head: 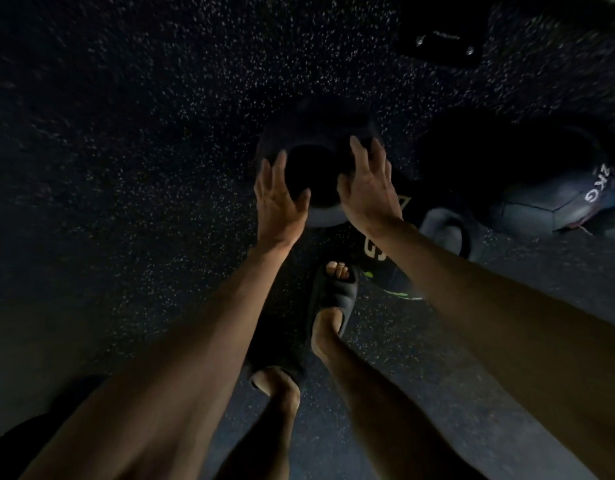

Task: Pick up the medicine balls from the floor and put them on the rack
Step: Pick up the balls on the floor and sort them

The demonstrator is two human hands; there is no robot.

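We count three medicine balls. The dark ball (pixel 316 174) sits between our left hand (pixel 278 199) and right hand (pixel 368 188), whose spread, nearly straight fingers press its sides. A yellow-lettered ball (pixel 382 254) lies under the right wrist, a 2KG ball (pixel 548 206) farther right. Two black slippers (pixel 333 296) stand on the speckled floor (pixel 126 168).

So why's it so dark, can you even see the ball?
Head view: dim light, so the black ball between the left hand and right hand nearly vanishes in shadow; the same view's wide lens stretches the forearms; the grey ball shows a readable 2KG print.
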